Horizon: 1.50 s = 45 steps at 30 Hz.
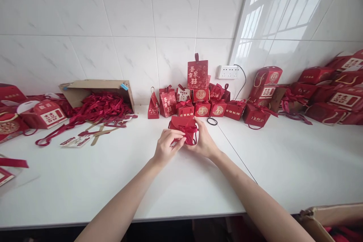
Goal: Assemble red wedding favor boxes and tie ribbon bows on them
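A small red gift box (181, 123) with a dark red ribbon (189, 131) sits on the white table (85, 181) in front of me. My left hand (166, 146) pinches the ribbon at the box's front left. My right hand (203, 141) is closed on the ribbon and the box's right side. Both hands meet at a bow on the box front.
Finished red boxes (198, 100) are stacked against the tiled wall behind. A tipped cardboard carton (96, 90) spills red ribbons (99, 109) at left. More red boxes (326, 90) pile at right. A black hair band (211, 121) lies nearby. Another carton (329, 219) sits at bottom right.
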Each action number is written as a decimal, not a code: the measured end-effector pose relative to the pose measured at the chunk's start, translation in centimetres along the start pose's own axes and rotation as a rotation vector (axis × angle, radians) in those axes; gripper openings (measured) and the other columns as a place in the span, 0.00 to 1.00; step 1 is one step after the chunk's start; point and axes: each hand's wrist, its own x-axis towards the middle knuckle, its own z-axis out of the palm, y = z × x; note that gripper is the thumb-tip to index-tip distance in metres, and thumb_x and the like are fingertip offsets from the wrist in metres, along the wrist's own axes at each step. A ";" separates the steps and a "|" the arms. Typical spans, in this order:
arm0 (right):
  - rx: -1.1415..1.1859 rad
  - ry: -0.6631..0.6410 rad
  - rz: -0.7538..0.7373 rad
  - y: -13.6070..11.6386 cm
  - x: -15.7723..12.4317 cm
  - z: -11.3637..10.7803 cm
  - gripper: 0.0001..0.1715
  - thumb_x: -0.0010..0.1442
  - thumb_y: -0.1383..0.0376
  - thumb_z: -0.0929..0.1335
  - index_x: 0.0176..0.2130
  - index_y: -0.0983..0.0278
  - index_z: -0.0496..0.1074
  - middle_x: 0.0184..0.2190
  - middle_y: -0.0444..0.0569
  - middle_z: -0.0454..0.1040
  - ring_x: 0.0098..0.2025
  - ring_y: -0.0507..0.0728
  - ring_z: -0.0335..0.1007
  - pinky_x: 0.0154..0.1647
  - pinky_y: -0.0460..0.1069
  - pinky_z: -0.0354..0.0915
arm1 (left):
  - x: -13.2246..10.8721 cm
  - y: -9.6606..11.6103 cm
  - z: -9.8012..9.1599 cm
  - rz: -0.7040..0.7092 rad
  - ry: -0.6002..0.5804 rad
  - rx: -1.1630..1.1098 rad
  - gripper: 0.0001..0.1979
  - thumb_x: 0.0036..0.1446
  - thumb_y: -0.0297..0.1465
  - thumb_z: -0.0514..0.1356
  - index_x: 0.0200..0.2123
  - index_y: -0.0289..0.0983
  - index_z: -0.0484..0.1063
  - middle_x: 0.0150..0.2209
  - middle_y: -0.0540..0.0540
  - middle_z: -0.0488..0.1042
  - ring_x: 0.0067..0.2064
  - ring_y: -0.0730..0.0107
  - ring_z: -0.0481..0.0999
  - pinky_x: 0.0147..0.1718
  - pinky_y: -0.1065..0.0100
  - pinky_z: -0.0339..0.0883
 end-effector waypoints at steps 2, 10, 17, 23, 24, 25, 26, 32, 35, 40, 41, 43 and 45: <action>-0.008 -0.012 0.004 0.1 -0.1 0.1 0.56 0.48 0.55 0.72 0.64 0.62 0.39 0.57 0.62 0.57 0.58 0.69 0.56 0.55 0.64 0.61 | -0.2 0.0 0.0 -0.041 0.003 -0.023 0.08 0.55 0.34 0.58 0.25 0.40 0.70 0.29 0.46 0.77 0.34 0.68 0.76 0.37 0.65 0.68; -0.013 -0.015 0.082 0.5 -0.2 -0.2 0.57 0.46 0.54 0.73 0.63 0.61 0.41 0.57 0.62 0.57 0.59 0.70 0.56 0.57 0.66 0.57 | 1.6 -3.6 -2.3 -0.297 0.586 -0.388 0.15 0.56 0.44 0.45 0.32 0.40 0.63 0.26 0.50 0.64 0.25 0.72 0.66 0.28 0.68 0.63; -0.020 0.035 0.072 1.0 -0.3 0.1 0.56 0.47 0.54 0.72 0.64 0.63 0.40 0.57 0.62 0.57 0.59 0.70 0.56 0.56 0.66 0.59 | 0.5 -5.2 -2.7 -0.411 0.432 -0.077 0.16 0.57 0.38 0.47 0.20 0.39 0.52 0.17 0.54 0.52 0.19 0.76 0.54 0.18 0.73 0.51; -0.027 0.050 0.070 1.6 -0.4 0.3 0.54 0.47 0.55 0.72 0.63 0.64 0.43 0.57 0.62 0.57 0.59 0.69 0.56 0.56 0.65 0.60 | -1.1 -2.2 -0.1 -0.148 -0.105 -0.088 0.19 0.48 0.35 0.58 0.13 0.39 0.53 0.12 0.54 0.55 0.16 0.76 0.55 0.18 0.70 0.53; -0.028 0.051 0.068 1.6 -0.4 0.3 0.54 0.47 0.55 0.72 0.63 0.64 0.43 0.57 0.62 0.57 0.59 0.69 0.56 0.56 0.65 0.60 | -1.1 -1.9 0.0 -0.133 -0.127 -0.087 0.20 0.49 0.35 0.58 0.13 0.39 0.52 0.12 0.54 0.54 0.16 0.76 0.55 0.18 0.70 0.53; -0.028 0.049 0.067 1.6 -0.4 0.2 0.54 0.47 0.55 0.72 0.63 0.64 0.43 0.57 0.63 0.57 0.58 0.68 0.56 0.56 0.65 0.60 | -1.1 -1.7 0.0 -0.130 -0.131 -0.084 0.20 0.49 0.35 0.57 0.13 0.39 0.51 0.12 0.54 0.52 0.16 0.77 0.54 0.18 0.70 0.53; -0.026 0.045 0.067 1.5 -0.4 0.2 0.54 0.47 0.56 0.72 0.63 0.65 0.43 0.57 0.63 0.57 0.58 0.68 0.56 0.56 0.65 0.60 | -1.0 -1.6 0.0 -0.137 -0.117 -0.079 0.20 0.50 0.35 0.57 0.13 0.38 0.50 0.12 0.54 0.52 0.16 0.77 0.53 0.18 0.70 0.52; -0.015 -0.008 0.074 1.4 -0.3 0.0 0.56 0.45 0.55 0.73 0.62 0.64 0.43 0.56 0.63 0.58 0.59 0.69 0.56 0.57 0.66 0.58 | -0.4 -3.1 -0.4 -0.355 0.198 -0.045 0.13 0.58 0.36 0.50 0.23 0.39 0.58 0.20 0.53 0.59 0.23 0.75 0.61 0.23 0.72 0.56; -0.022 -0.016 0.056 1.3 -0.3 -0.1 0.57 0.45 0.55 0.74 0.63 0.65 0.42 0.56 0.64 0.57 0.60 0.69 0.55 0.58 0.66 0.57 | -0.2 -3.9 -0.2 -0.450 0.261 -0.065 0.12 0.56 0.40 0.53 0.30 0.38 0.63 0.26 0.51 0.65 0.29 0.73 0.66 0.30 0.71 0.61; -0.019 -0.049 0.039 0.9 -0.2 -0.3 0.57 0.45 0.57 0.74 0.62 0.66 0.42 0.56 0.65 0.58 0.59 0.69 0.56 0.57 0.65 0.59 | -0.1 -3.3 0.1 -0.400 0.171 -0.057 0.12 0.53 0.39 0.60 0.37 0.38 0.67 0.34 0.47 0.71 0.35 0.70 0.71 0.37 0.68 0.65; -0.023 -0.053 0.031 0.9 -0.2 -0.2 0.57 0.45 0.57 0.74 0.63 0.66 0.42 0.56 0.65 0.58 0.58 0.69 0.56 0.56 0.65 0.60 | -0.1 -3.0 0.2 -0.340 0.172 -0.023 0.09 0.54 0.37 0.59 0.35 0.38 0.67 0.33 0.48 0.71 0.35 0.71 0.71 0.36 0.69 0.65; -0.034 -0.056 0.013 0.9 -0.2 0.0 0.57 0.45 0.58 0.74 0.63 0.65 0.41 0.55 0.65 0.58 0.58 0.69 0.57 0.56 0.65 0.60 | -0.2 -2.6 0.1 -0.167 0.165 0.042 0.04 0.56 0.31 0.58 0.33 0.38 0.66 0.31 0.50 0.69 0.33 0.72 0.70 0.35 0.70 0.66; -0.039 -0.051 -0.003 0.9 -0.2 0.2 0.58 0.45 0.58 0.74 0.63 0.65 0.40 0.55 0.64 0.58 0.58 0.69 0.57 0.55 0.65 0.61 | -0.3 -2.1 0.0 0.027 0.141 0.094 0.02 0.56 0.27 0.58 0.32 0.38 0.65 0.30 0.50 0.68 0.34 0.73 0.70 0.34 0.71 0.66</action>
